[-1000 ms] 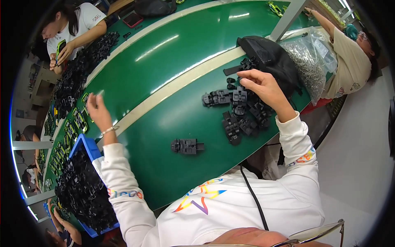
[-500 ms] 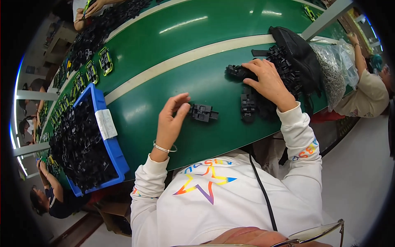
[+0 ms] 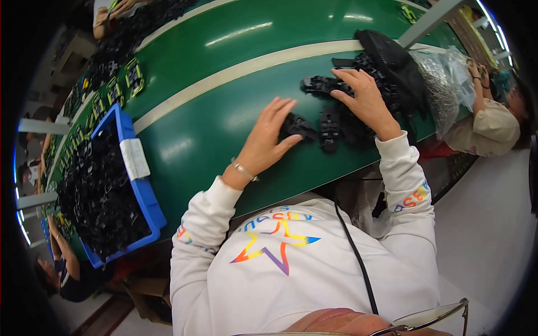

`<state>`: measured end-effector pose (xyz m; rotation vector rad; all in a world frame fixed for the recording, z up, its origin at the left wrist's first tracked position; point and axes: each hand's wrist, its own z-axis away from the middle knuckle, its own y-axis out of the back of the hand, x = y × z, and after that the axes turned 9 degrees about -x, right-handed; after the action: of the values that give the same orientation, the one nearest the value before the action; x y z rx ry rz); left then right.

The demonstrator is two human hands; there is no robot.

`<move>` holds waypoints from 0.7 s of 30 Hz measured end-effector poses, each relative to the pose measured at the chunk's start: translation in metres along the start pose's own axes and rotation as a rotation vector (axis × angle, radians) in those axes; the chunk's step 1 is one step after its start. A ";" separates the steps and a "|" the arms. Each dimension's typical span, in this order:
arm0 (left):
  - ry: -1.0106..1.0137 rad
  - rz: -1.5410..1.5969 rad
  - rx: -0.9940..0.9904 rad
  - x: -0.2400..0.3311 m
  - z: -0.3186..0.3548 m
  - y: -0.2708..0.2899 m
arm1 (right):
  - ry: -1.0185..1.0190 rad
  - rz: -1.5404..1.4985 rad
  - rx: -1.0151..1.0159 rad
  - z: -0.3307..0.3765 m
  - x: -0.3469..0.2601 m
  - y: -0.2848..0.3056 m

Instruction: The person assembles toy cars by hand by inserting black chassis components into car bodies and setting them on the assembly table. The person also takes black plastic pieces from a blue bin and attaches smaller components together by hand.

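My left hand [image 3: 268, 141] lies flat on the green belt [image 3: 224, 117] with fingers spread, its fingertips touching a small black plastic part [image 3: 297, 126]. My right hand [image 3: 363, 102] rests, fingers spread, on a pile of similar black plastic parts [image 3: 336, 126] at the right. Neither hand is closed around a part. A black bag [image 3: 392, 61] lies just beyond the pile.
A blue bin [image 3: 143, 193] full of black parts stands at my left, with a white label on its rim. Yellow-green and black parts [image 3: 120, 84] line the belt's far side. A person [image 3: 493, 120] with a clear plastic bag [image 3: 445, 84] works at the right; other hands show top left and bottom left.
My left hand came from the far left of the belt to the black part in front of me. My right hand stayed on the pile.
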<state>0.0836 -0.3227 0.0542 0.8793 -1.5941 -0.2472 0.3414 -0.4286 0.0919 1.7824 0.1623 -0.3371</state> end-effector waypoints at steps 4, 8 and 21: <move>0.166 -0.026 0.150 0.002 0.050 0.018 | -0.152 -0.119 0.131 0.038 0.018 0.034; 0.374 0.153 0.355 0.011 0.116 0.028 | -0.254 -0.144 0.182 0.072 0.042 0.037; 0.401 -0.512 0.539 0.030 0.153 -0.007 | 0.020 0.050 0.172 0.079 -0.004 -0.022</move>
<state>-0.0533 -0.3948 0.0357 1.6437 -1.0469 0.0136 0.3201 -0.4995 0.0562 1.9568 0.1053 -0.3042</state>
